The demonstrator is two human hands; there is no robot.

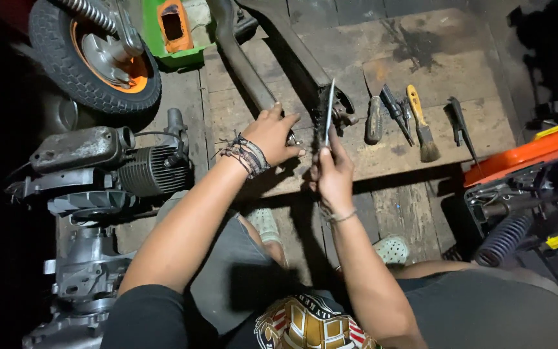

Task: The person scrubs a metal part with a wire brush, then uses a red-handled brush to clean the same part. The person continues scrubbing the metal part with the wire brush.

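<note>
Head view: right hand (pixel 334 174) holds a thin metal blade (pixel 329 113) upright; left hand (pixel 271 134) clasps the dark frame arm (pixel 247 64). A narrow grip could let the blade slip toward the left fingers.

Both bare forearms reach forward from the lower edge of the view, converging toward the middle; the left hand (pixel 271 136) lies palm down, knuckles up, fingers (pixel 290 120) curled downward and pressing, with braided bands around its wrist; the right hand (pixel 332 173) sits just beside it, upright, fingers (pixel 326 157) pinched closed, a thin bracelet at its wrist.
</note>
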